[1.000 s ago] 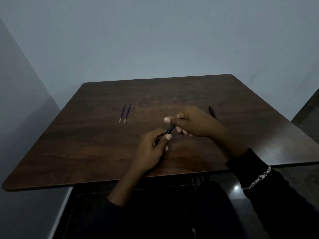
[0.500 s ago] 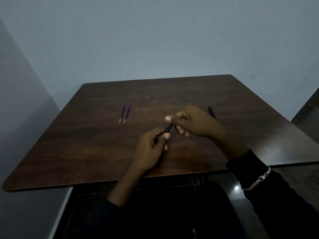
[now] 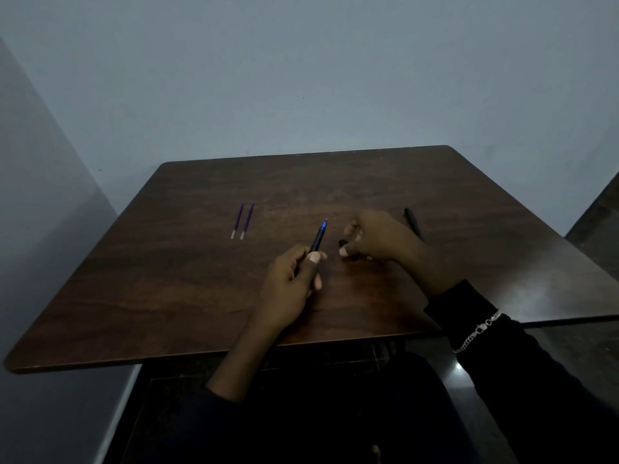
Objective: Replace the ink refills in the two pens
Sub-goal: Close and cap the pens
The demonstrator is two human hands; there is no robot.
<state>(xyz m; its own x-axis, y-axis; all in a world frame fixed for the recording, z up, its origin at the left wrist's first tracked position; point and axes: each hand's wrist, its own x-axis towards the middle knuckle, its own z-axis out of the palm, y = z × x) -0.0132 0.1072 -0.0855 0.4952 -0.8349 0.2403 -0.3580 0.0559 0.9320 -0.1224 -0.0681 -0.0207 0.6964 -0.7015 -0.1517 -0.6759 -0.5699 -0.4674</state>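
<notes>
The left hand (image 3: 289, 283) is closed around the lower barrel of the first pen (image 3: 317, 240), pinching it between thumb and fingers so it points up and away, with the blue refill tip (image 3: 325, 224) bared at the top. The right hand (image 3: 378, 237), just beside it and low over the tabletop (image 3: 174, 296), is curled round a small dark piece (image 3: 342, 243), probably the pen's unscrewed front section, though the dim light makes that uncertain. The step in hand looks like drawing out the old refill: best to set the small piece down close by where it won't roll, keep the barrel steady in the left hand, and pull the refill straight along its axis rather than bending it. The second pen (image 3: 412, 222) lies on the tabletop beyond the right hand, partly hidden by it. The two new refills (image 3: 242, 221) lie side by side, well apart to the left, not yet touched.
</notes>
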